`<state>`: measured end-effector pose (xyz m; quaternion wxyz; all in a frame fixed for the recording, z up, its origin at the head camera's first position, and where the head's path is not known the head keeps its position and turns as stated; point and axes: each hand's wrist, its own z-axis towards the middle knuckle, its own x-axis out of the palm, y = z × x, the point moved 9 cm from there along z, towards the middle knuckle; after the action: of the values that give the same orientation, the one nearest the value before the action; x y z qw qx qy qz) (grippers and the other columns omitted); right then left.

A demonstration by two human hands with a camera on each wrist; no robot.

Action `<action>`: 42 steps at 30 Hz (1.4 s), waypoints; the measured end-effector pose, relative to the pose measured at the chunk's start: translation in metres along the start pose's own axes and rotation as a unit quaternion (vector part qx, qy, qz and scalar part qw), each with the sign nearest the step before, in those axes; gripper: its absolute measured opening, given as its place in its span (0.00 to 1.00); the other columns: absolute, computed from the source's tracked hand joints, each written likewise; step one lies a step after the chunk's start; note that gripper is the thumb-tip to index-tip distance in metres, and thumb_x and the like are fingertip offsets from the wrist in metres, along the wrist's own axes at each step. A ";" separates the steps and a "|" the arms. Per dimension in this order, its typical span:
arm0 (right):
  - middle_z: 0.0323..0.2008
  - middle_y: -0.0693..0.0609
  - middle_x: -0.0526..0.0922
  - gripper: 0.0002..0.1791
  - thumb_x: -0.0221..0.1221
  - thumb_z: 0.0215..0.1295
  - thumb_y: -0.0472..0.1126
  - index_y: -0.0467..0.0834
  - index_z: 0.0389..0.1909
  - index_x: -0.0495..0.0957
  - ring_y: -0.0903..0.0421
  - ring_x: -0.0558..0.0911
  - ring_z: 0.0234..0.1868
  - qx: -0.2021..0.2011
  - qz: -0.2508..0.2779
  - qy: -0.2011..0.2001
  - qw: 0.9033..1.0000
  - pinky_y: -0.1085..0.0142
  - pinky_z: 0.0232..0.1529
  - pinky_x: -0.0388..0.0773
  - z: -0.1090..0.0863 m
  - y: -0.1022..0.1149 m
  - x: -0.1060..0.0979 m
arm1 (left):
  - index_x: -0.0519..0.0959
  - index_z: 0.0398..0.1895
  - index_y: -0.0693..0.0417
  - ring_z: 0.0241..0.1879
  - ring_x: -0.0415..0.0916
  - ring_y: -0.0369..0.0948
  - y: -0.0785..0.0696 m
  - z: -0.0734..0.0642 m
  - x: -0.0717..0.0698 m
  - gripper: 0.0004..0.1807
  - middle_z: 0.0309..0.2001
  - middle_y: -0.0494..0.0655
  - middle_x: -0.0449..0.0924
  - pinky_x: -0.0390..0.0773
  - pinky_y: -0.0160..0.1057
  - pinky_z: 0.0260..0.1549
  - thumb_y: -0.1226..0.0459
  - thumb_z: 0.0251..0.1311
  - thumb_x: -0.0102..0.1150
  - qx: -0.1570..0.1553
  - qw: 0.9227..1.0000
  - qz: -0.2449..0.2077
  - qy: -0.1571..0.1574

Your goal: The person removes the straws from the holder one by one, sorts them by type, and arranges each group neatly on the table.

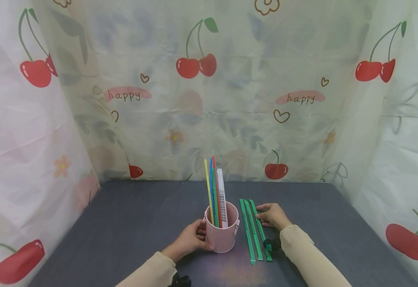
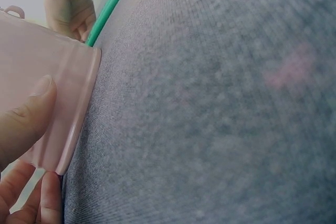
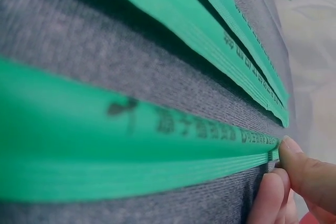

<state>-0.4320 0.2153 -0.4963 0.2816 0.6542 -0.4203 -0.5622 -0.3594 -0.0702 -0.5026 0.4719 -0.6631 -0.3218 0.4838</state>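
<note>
A small pink bucket stands on the dark table, its handle lug visible on the right side. My left hand grips its left wall low down, thumb in front and fingers curled round behind. Several straws stand in the bucket: a yellow one, blue, red and green ones, and a white wrapped straw with print. To the right lie three green wrapped straws side by side. My right hand pinches the rightmost green wrapped straw near its far end, between thumb and fingertips.
The table has a dark ribbed cloth surface. A printed curtain with cherries encloses its back and both sides. Dark wrist devices sit at both cuffs; the right one overlaps the near part of the straws.
</note>
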 end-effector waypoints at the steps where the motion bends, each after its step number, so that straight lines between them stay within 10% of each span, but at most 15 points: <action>1: 0.35 0.44 0.82 0.21 0.65 0.58 0.31 0.35 0.54 0.78 0.57 0.79 0.27 0.001 0.001 0.000 1.000 0.65 0.27 0.82 0.000 0.000 0.000 | 0.71 0.58 0.60 0.46 0.77 0.43 0.000 0.000 0.000 0.40 0.47 0.50 0.78 0.80 0.46 0.49 0.65 0.38 0.80 -0.001 1.000 -0.002 0.001; 14: 0.30 0.45 0.81 0.20 0.63 0.61 0.32 0.34 0.55 0.76 0.57 0.79 0.27 -0.009 0.052 0.008 0.999 0.65 0.29 0.82 -0.001 0.010 -0.003 | 0.70 0.58 0.61 0.45 0.77 0.44 -0.002 -0.003 0.001 0.39 0.46 0.51 0.78 0.80 0.46 0.48 0.68 0.39 0.79 0.006 1.000 -0.008 0.002; 42: 0.48 0.40 0.78 0.24 0.59 0.68 0.41 0.34 0.61 0.70 0.56 0.83 0.42 -0.204 0.197 0.073 0.956 0.58 0.52 0.80 -0.065 0.143 0.022 | 0.70 0.58 0.63 0.45 0.77 0.44 -0.005 -0.003 0.002 0.39 0.46 0.52 0.78 0.80 0.46 0.48 0.69 0.39 0.79 0.017 1.000 -0.007 -0.001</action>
<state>-0.4020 0.1194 -0.3739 0.5439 0.5263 -0.3953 -0.5205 -0.3558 -0.0677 -0.4983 0.4860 -0.6524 -0.3182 0.4868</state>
